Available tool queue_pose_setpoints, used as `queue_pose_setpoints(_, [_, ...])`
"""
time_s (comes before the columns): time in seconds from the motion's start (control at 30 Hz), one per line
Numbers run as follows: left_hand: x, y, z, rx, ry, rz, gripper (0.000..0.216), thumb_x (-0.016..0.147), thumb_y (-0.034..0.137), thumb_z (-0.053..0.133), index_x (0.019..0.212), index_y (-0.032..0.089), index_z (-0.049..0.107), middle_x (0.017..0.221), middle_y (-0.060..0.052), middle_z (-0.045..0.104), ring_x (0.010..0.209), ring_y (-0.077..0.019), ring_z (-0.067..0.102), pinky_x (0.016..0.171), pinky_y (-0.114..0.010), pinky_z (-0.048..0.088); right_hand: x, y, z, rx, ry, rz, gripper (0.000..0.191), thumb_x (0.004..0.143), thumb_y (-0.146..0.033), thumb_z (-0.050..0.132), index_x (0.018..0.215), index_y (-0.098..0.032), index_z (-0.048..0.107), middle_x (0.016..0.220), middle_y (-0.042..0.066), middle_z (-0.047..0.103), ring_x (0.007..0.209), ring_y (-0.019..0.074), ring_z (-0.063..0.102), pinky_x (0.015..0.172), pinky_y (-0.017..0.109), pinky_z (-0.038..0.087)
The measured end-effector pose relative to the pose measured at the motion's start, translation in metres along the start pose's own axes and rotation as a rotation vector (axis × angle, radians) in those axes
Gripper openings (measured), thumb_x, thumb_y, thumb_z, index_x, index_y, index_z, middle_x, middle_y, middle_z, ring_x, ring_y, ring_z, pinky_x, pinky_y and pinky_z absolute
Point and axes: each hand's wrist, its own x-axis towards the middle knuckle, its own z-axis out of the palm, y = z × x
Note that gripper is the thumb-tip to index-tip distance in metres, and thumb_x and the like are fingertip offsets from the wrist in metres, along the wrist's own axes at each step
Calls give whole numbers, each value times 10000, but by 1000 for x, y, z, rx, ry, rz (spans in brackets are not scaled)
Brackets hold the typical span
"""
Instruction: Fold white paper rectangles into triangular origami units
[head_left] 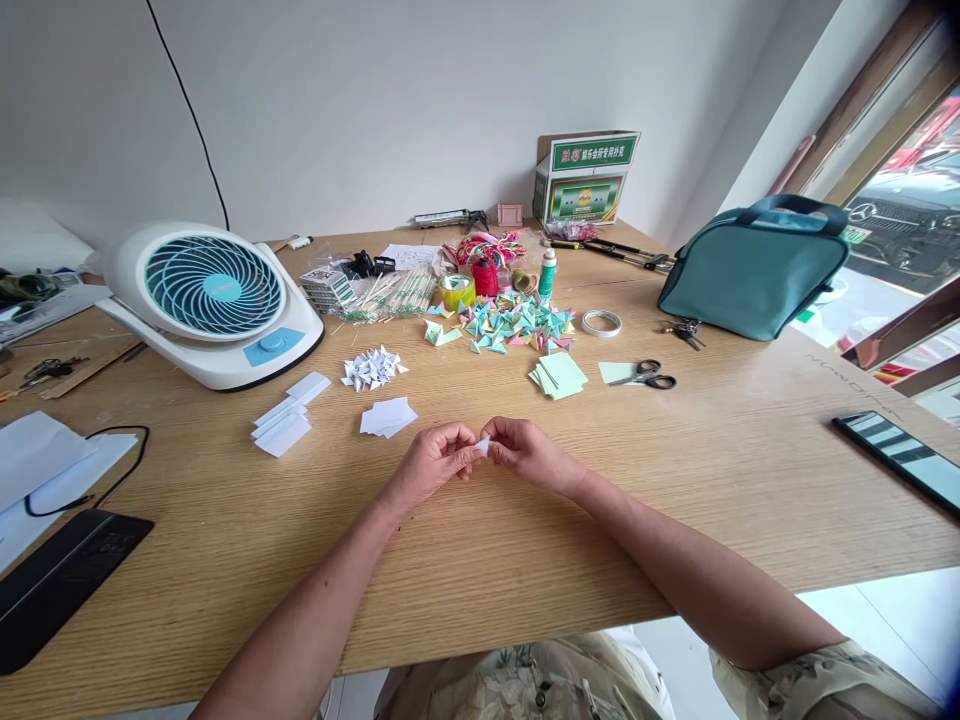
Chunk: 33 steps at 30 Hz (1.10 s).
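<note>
My left hand [433,462] and my right hand [525,452] meet above the wooden table [675,480], both pinching one small white paper piece [483,445] between their fingertips. Just beyond them lies a small stack of white paper slips [387,416]. More white slips [283,420] lie to the left. A heap of folded white paper triangles [372,368] sits further back, and a larger heap of coloured folded triangles [516,326] lies behind that. Green paper squares [559,375] lie beside black-handled scissors [646,375].
A white and teal desk fan [214,300] stands at the left. A teal bag [754,265] and keys [684,330] sit at the right, a phone [900,458] near the right edge. A tape roll [601,322], glue bottle [547,272], thread and a cardboard box [583,178] are at the back.
</note>
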Motion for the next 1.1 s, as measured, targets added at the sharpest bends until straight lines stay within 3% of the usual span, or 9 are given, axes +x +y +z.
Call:
queue_pose_setpoints(0.23, [1, -4, -1, -33, 33, 24, 307, 839, 428, 622, 739, 148, 547, 630, 23, 548, 540, -91, 551, 535, -209, 464, 2, 3, 0, 95, -7, 90, 282, 852, -416, 578, 843, -136, 608, 652, -5, 577, 572, 98, 497, 539, 219, 376])
queue_pose_setpoints(0.5, [2, -4, 1, -29, 48, 25, 272, 812, 409, 657, 812, 151, 572, 731, 14, 577, 534, -75, 538, 502, -199, 468, 0, 4, 3, 7, -5, 90, 209, 851, -369, 593, 822, -162, 584, 598, -21, 600, 527, 98, 546, 513, 214, 391])
queue_pose_setpoints(0.83, [3, -3, 8, -140, 111, -11, 279, 811, 407, 653, 779, 151, 546, 651, 12, 594, 573, -106, 584, 507, -206, 486, 3, 6, 6, 414, -85, 276, 374, 745, -465, 717, 855, -156, 537, 744, 30, 676, 614, 114, 634, 594, 256, 513])
queue_pose_setpoints(1.0, [4, -5, 10, -155, 137, -4, 273, 806, 402, 655, 873, 152, 568, 741, 3, 592, 612, -108, 591, 486, -200, 491, 4, 10, 11, 365, 8, 123, 276, 790, -343, 692, 892, -171, 502, 705, -5, 633, 573, 89, 580, 538, 215, 464])
queue_pose_setpoints(1.1, [4, -7, 8, -133, 130, 14, 276, 821, 395, 631, 951, 154, 595, 809, -13, 611, 633, -111, 596, 487, -203, 501, 4, 12, 10, 353, -3, 56, 277, 824, -308, 650, 997, -192, 468, 701, -24, 622, 586, 95, 578, 539, 214, 459])
